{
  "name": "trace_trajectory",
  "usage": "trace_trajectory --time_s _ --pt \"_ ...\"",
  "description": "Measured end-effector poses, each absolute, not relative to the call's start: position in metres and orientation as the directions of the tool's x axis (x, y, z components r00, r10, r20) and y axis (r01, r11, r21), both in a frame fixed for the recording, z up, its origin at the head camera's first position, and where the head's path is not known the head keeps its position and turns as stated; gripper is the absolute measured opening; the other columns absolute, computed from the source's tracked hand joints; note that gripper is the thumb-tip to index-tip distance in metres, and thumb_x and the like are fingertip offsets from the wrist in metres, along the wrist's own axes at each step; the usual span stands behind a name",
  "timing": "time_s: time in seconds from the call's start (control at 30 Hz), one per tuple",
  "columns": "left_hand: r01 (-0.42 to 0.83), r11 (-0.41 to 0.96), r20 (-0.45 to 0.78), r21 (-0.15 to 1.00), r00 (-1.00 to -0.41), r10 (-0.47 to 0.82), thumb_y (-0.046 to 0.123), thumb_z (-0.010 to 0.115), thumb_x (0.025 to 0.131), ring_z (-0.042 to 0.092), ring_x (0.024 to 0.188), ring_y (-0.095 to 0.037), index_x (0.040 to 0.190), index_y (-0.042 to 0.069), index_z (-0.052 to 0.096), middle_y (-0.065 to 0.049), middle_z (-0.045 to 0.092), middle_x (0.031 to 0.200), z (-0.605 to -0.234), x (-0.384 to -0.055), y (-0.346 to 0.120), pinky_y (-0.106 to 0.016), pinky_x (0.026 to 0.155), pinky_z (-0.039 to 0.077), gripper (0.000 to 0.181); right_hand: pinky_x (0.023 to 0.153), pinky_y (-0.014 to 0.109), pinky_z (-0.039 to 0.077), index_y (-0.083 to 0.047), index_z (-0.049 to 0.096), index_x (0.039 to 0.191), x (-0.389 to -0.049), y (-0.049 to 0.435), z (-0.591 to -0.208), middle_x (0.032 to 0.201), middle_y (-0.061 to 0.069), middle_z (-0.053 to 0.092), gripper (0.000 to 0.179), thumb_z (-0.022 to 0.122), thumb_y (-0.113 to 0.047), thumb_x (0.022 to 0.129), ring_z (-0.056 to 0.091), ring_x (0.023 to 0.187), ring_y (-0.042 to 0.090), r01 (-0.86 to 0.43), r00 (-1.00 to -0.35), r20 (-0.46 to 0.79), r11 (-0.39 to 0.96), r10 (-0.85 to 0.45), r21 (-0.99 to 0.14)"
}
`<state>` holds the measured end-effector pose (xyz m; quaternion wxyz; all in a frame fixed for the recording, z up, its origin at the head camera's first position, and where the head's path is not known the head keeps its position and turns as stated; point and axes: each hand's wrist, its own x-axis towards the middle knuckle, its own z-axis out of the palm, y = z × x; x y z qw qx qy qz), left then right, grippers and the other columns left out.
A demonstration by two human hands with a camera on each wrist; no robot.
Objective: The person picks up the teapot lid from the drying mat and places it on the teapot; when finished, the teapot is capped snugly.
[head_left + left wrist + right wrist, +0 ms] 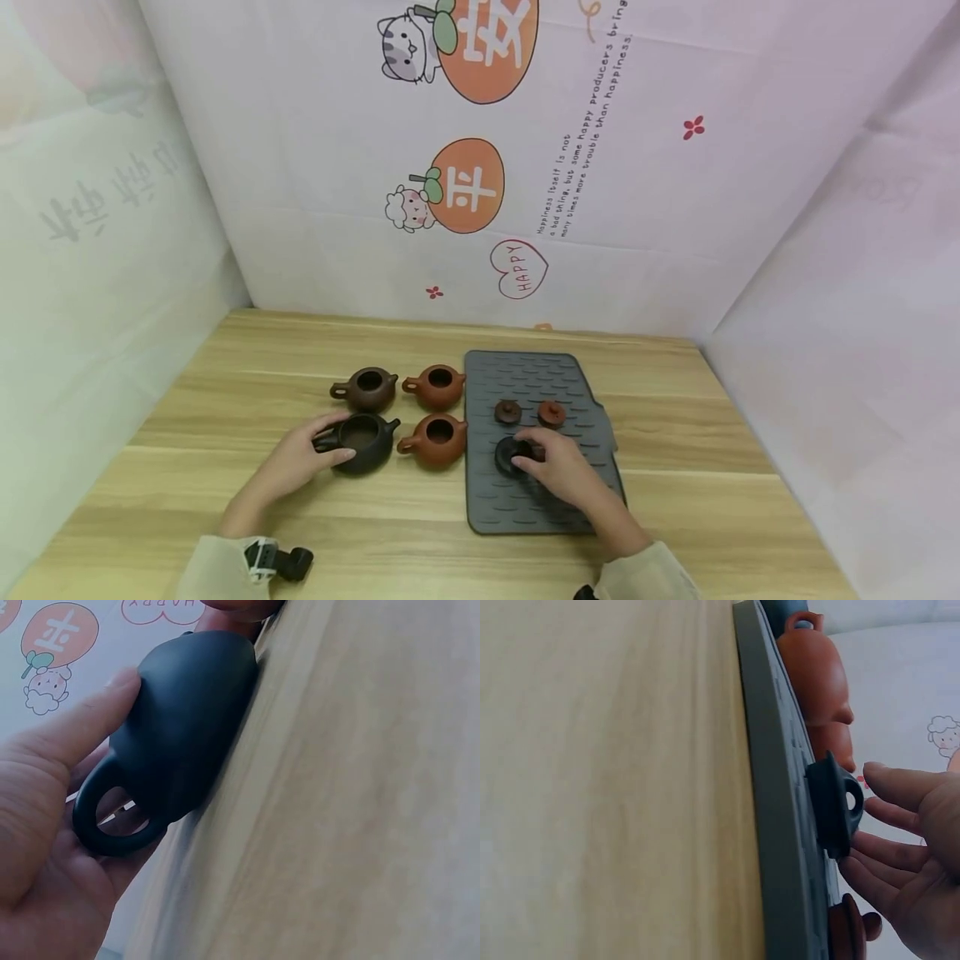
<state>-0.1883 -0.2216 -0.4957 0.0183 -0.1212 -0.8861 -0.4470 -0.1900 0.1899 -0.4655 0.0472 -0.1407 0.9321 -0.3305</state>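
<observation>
A black lidless teapot (377, 455) stands on the wooden table. My left hand (294, 460) holds it from the handle side, its thumb (112, 705) along the body and the other fingers mostly hidden behind. The loop handle (86, 817) sits within that hand. On the grey ridged mat (517, 515) rests a black lid (831, 806) with a pierced knob. Around this lid my right hand (566, 471) is spread, the thumb apart from the knob and the lower fingertips right at the rim.
Behind the black lid lie a dark brown lid (507, 412) and a reddish lid (552, 414) on the mat. Left of the mat stand a dark brown teapot (371, 402) and two reddish teapots, one behind (438, 402) the other. A printed white cloth (337, 275) hangs behind the table.
</observation>
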Motion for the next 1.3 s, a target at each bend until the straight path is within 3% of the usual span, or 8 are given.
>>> trace_trajectory --time_s 0.2,0.37,0.8,1.3 --pt "0.218 0.566 0.136 0.795 -0.973 0.185 0.032 0.079 0.084 0.040 0.129 -0.045 0.136 0.004 0.055 -0.020 0.051 0.138 -0.499 -0.190 -0.222 -0.063 0.104 0.028 0.064 0.063 0.034 0.048 -0.016 0.070 0.108 -0.193 0.185 -0.470 0.114 0.003 0.063 0.021 0.075 -0.017 0.088 0.056 0.081 0.014 -0.204 -0.968 0.016 0.748 -0.251 -0.631" --pt "0.212 0.568 0.128 0.795 -0.975 0.183 0.031 0.079 0.083 0.040 0.129 -0.045 0.135 0.003 0.055 -0.019 0.052 0.138 -0.499 -0.189 -0.223 -0.063 0.104 0.028 0.063 0.061 0.032 0.047 -0.017 0.071 0.103 -0.195 0.182 -0.472 0.113 0.002 0.064 0.017 0.076 -0.017 0.087 0.055 0.078 0.013 -0.180 -0.974 0.009 0.749 -0.227 -0.638" --pt "0.202 0.567 0.119 0.799 -0.976 0.181 0.034 0.079 0.084 0.040 0.129 -0.044 0.135 0.004 0.055 -0.019 0.052 0.137 -0.497 -0.189 -0.222 -0.062 0.104 0.029 0.064 0.066 0.029 0.052 -0.020 0.073 0.090 -0.200 0.181 -0.465 0.103 -0.003 0.065 0.008 0.078 -0.016 0.084 0.062 0.084 0.014 -0.240 -0.963 0.059 0.742 -0.262 -0.626" --pt "0.191 0.563 0.106 0.804 -0.978 0.180 0.033 0.079 0.083 0.039 0.130 -0.045 0.136 0.004 0.055 -0.019 0.052 0.137 -0.496 -0.190 -0.222 -0.062 0.105 0.028 0.065 0.069 0.031 0.053 -0.018 0.073 0.100 -0.214 0.112 -0.418 0.110 0.001 0.064 0.012 0.073 -0.024 0.090 0.063 0.094 0.020 -0.312 -0.935 0.097 0.660 -0.341 -0.683"
